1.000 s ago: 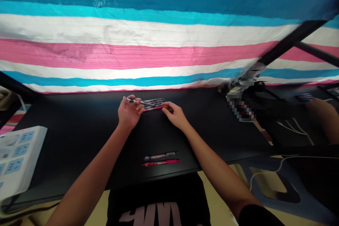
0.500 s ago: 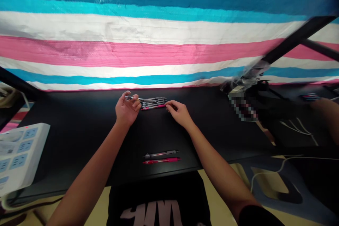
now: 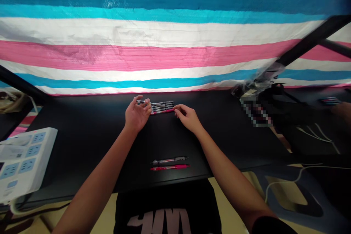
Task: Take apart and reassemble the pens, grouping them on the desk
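My left hand (image 3: 137, 116) is closed around a grey pen (image 3: 140, 101), palm turned up, with the pen poking out past the thumb. Beside its fingertips lies a row of several grey and clear pens (image 3: 166, 105) on the black table. A red pen (image 3: 162, 112) forms the near side of that row. At the right end of the row, my right hand (image 3: 189, 117) has its fingers curled, and the red pen's tip end meets its thumb and index finger. Nearer to me lie a grey clear pen (image 3: 170, 160) and another red pen (image 3: 170, 167), side by side.
A white power strip (image 3: 33, 164) sits at the left of the black table (image 3: 90, 124). Striped sheeting (image 3: 164, 55) hangs behind. Clear plastic wrapping (image 3: 264, 78) and dark items lie at the right, near another person's hand (image 3: 342, 109). A blue stool (image 3: 312, 204) stands below.
The whole view has shifted slightly, so everything sits a little further right. Both hands keep nearly the same pose by the pen row.
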Motion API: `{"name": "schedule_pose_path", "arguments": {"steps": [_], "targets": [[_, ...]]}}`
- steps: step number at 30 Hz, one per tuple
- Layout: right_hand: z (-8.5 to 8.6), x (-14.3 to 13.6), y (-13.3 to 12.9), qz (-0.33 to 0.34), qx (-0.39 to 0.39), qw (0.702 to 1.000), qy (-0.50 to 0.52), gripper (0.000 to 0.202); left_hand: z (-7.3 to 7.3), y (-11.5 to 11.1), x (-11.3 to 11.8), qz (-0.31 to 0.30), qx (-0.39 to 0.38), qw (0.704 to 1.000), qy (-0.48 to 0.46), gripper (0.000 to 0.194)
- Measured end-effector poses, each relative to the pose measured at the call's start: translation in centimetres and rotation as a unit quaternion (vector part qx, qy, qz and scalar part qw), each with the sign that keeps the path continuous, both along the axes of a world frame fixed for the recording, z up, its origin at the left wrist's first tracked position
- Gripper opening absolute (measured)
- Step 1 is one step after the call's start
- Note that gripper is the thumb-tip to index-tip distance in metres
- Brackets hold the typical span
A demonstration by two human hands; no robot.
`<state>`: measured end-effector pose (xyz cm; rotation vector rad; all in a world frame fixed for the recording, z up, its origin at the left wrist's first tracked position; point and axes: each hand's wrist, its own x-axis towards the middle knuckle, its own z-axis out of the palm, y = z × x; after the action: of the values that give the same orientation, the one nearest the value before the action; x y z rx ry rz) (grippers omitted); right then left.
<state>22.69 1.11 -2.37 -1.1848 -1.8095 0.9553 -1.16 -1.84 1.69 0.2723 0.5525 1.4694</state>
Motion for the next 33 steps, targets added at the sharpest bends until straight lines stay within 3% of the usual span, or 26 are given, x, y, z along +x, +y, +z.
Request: {"name": "schedule_pose_path", "arguments": {"steps": [5, 20, 25, 27, 29, 31, 33], "targets": [[0.1, -0.1, -0.1, 0.003, -0.005, 1.000, 0.000, 0.024, 0.3, -0.1, 0.0, 0.007, 0.014, 1.000, 0.018, 0.015], [0.0, -0.4, -0.1, 0.015, -0.022, 0.999, 0.033, 0.030, 0.6, -0.4, 0.0, -0.060, 0.006, 0.998, 0.002, 0.025], [0.2, -0.9, -0.4, 0.063, -0.062, 0.992, 0.087, 0.040, 0.1, -0.5, 0.7, -0.104, 0.002, 0.994, 0.024, 0.030], [0.1, -0.9, -0.4, 0.067, -0.076, 0.991, 0.093, 0.037, -0.3, -0.3, 0.8, -0.102, 0.004, 0.992, 0.075, 0.029], [0.0, -0.8, -0.3, 0.049, -0.070, 0.992, 0.090, 0.033, -0.5, 0.0, 0.5, -0.089, 0.026, 0.978, 0.185, 0.030], [-0.1, -0.5, 0.0, 0.020, -0.056, 0.995, 0.085, 0.030, -0.5, 0.2, -0.4, -0.062, 0.065, 0.929, 0.358, 0.027], [-0.1, -0.1, 0.3, -0.001, -0.048, 0.996, 0.076, 0.028, -0.4, 0.3, -1.5, -0.059, 0.092, 0.851, 0.513, 0.022]]}}
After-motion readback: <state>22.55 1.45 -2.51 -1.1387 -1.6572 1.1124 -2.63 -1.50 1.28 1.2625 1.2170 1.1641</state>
